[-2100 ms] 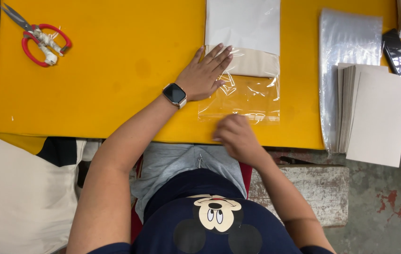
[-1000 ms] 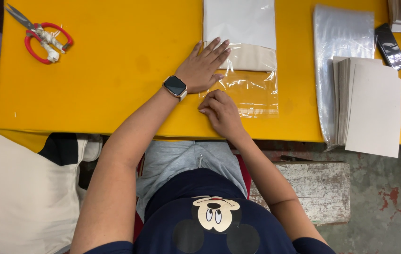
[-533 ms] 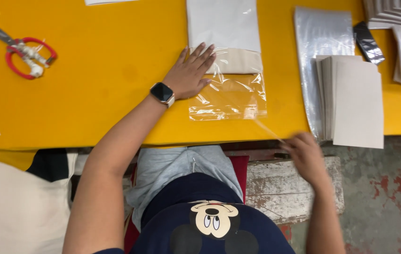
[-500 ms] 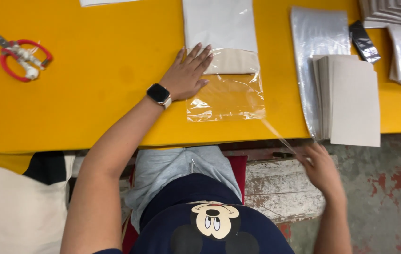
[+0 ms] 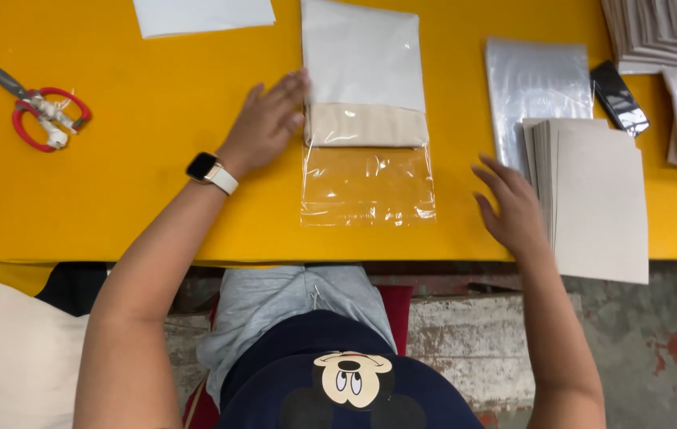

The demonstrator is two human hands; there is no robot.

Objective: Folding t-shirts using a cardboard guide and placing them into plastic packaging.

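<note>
**Clear bag flat on the yellow table, both hands open**

Clear plastic bag [image 5: 367, 151] lies lengthwise at the middle of the yellow table [image 5: 148, 199], its see-through open end close to the near edge and its far end running up to the top of the view. A folded beige cloth [image 5: 365, 124] sits inside it, with white material filling the far half. Bare yellow surface lies on both sides of the bag, wide to the left and narrower to the right.

A stack of grey cardboard sheets [image 5: 596, 202] overhangs the near table edge at the right, with a pile of clear bags [image 5: 533, 91] beyond it and a small black packet [image 5: 619, 97] beside that. More stacked sheets [image 5: 656, 36] fill the far right corner.

The left hand [image 5: 265, 123] lies flat and open, fingertips touching the bag's left edge at the cloth. The right hand [image 5: 513, 208] is open, fingers spread, gripping nothing, touching the near-left corner of the cardboard stack. Half a second ago it was off the table, below the edge, drawing a thin strip away from the bag; now no strip shows.

Red-handled scissors [image 5: 43, 117] rest far left, well apart. A white sheet [image 5: 203, 14] lies at the far edge. Below the table is worn concrete floor [image 5: 656, 349].
</note>
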